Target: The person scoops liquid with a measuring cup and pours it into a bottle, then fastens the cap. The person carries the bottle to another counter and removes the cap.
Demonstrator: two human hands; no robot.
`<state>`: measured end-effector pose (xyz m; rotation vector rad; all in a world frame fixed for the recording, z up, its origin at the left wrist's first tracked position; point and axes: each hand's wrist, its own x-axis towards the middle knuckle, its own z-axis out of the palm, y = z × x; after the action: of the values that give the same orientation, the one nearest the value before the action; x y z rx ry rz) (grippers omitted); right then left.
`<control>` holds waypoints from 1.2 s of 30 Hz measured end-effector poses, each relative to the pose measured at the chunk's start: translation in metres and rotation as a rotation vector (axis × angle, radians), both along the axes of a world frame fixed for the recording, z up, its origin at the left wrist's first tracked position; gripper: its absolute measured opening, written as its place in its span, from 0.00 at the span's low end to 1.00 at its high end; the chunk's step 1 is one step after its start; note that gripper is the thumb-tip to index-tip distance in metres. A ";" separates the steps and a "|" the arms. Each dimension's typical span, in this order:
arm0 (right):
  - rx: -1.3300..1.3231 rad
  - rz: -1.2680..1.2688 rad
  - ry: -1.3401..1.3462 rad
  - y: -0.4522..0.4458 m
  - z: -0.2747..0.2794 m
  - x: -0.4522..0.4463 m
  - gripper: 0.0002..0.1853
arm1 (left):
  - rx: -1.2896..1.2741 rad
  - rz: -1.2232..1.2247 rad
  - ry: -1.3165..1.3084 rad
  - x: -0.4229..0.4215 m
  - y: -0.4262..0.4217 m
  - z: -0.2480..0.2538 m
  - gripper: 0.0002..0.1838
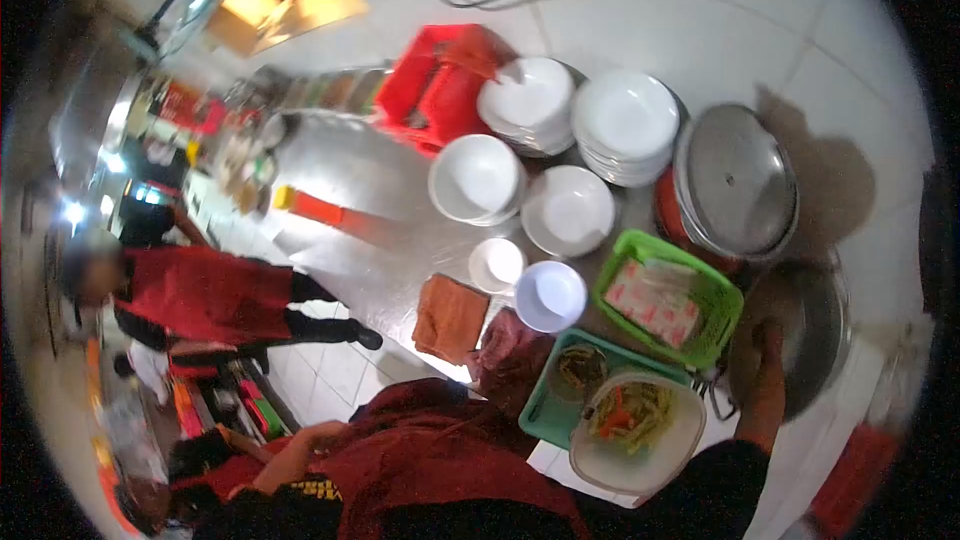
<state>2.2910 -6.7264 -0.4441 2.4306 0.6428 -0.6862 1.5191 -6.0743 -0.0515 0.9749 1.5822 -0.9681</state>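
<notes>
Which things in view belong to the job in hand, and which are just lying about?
Probably the job:
Large metal pot, with the right hand over or inside it

Apparently lying about:
Stacked white plates
Folded brown cloth
Red bin
Green basket
Vegetable tub, though its role is unclear

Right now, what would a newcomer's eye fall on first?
Probably the stacked white dishes on the metal table near the picture's centre, with a red divided bin at their upper left. Then the green basket right of centre, and the right hand at the mouth of the large metal pot farther right.
</notes>
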 end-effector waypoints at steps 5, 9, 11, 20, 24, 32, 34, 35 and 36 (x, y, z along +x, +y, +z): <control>0.854 -0.300 0.040 -0.110 -0.032 -0.033 0.12 | 0.072 -0.012 -0.040 -0.009 0.015 -0.013 0.38; 1.722 -1.328 0.279 -0.037 0.147 -0.116 0.12 | 0.130 -0.051 -0.035 0.005 0.023 -0.006 0.41; 1.884 -1.388 0.199 -0.026 0.198 -0.132 0.10 | 0.087 0.020 -0.119 -0.012 0.046 -0.032 0.41; 2.016 -1.299 -0.111 0.020 0.431 -0.207 0.07 | 0.110 0.070 -0.342 0.021 0.153 -0.068 0.36; 2.025 -1.117 -0.095 0.078 0.524 -0.238 0.08 | 0.177 0.156 -0.460 0.027 0.222 -0.095 0.36; 2.068 -0.959 0.002 0.317 0.634 -0.314 0.06 | 0.983 0.421 -0.364 0.037 0.428 -0.133 0.26; 2.080 -0.884 0.187 0.401 0.647 -0.335 0.06 | 1.206 0.185 -0.408 0.039 0.477 -0.157 0.24; 2.095 -0.872 0.180 0.440 0.648 -0.343 0.06 | 1.447 -0.043 -0.445 0.041 0.504 -0.164 0.22; 2.095 -0.932 0.259 0.480 0.646 -0.348 0.06 | 1.596 -0.128 -0.433 0.047 0.518 -0.166 0.19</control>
<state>1.9431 -6.2468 0.2017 4.8092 0.0148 -0.7105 1.5664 -5.5564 -0.2170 2.1237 1.7391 0.6966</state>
